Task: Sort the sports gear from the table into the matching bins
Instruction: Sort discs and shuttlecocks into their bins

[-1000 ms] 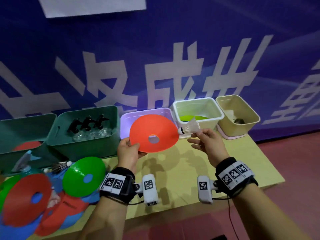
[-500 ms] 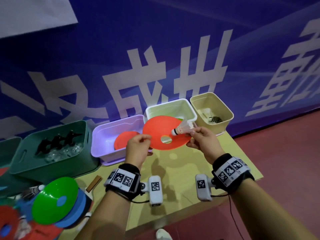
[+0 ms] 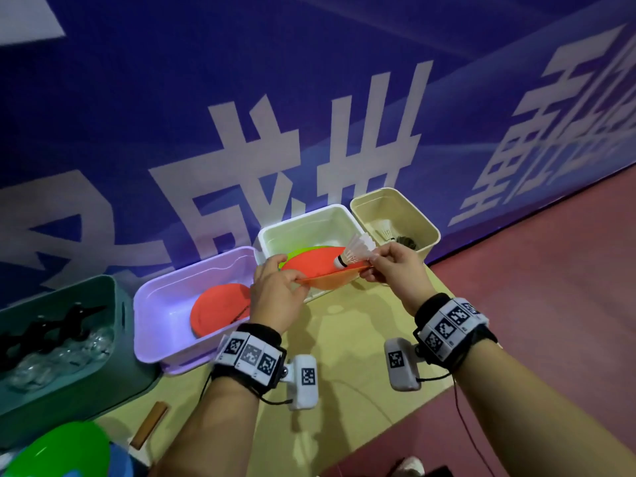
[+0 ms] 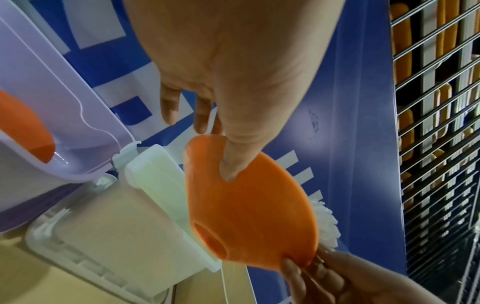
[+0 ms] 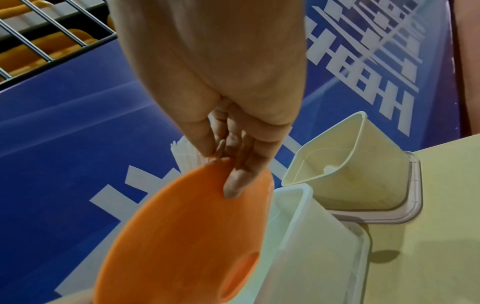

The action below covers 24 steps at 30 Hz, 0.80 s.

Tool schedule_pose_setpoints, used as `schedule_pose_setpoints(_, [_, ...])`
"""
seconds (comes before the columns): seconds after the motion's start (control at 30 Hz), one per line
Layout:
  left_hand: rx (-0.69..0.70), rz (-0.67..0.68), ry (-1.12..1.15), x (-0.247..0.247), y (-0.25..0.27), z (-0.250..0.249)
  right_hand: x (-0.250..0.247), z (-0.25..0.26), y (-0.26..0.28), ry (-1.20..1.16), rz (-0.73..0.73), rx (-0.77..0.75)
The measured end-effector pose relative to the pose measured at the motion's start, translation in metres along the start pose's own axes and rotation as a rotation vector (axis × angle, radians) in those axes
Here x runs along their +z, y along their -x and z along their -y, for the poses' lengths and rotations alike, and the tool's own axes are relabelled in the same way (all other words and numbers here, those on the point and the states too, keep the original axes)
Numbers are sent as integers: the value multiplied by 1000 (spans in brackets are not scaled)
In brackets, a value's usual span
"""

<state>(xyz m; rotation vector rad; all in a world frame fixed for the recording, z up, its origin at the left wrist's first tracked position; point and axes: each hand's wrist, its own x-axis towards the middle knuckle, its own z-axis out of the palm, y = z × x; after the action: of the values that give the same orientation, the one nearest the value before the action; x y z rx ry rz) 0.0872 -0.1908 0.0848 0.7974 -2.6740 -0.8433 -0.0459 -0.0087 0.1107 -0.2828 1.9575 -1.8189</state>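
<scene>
Orange plastic disc cone [image 3: 318, 270], flat, holed: head view, held over the white bin [image 3: 275, 235]; left hand [image 3: 278, 297] pinches its near-left rim, right hand [image 3: 395, 270] pinches the far-right rim along with a white feathered shuttlecock [image 3: 356, 253]. Lilac bin [image 3: 151, 304], left, holds orange discs; beige bin [image 3: 426, 228], right, a shuttlecock.

Left wrist view: thumb pressing the disc's underside.

Right wrist view: fingertips on the rim; feathers behind.

Handling, judged: disc light, flexible, slick — grip the rim. Shuttlecock fragile; hold by the cork.
</scene>
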Motion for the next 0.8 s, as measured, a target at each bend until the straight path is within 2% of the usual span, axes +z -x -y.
schedule_pose_setpoints(0.17, [210, -10, 150, 6, -17, -7, -5, -1, -18, 41, -19, -27])
schedule_pose_setpoints(0.27, [245, -31, 194, 10, -23, -14, -10, 0, -29, 18, 3, -15])
schedule_pose_setpoints(0.37, [143, -96, 255, 15, -32, -21, -17, 6, -41, -23, 38, -7])
schedule_pose_setpoints(0.5, [1, -163, 212, 17, -50, -26, -27, 14, -65, -80, 28, 4])
schedule_pose_setpoints(0.67, [-154, -159, 90, 32, -77, -20, -39, 8, -97, -90, 62, 50])
schedule_pose_setpoints(0.8, [-212, -153, 41, 54, -92, -17, -52, -12, -126, -42, 106, 122])
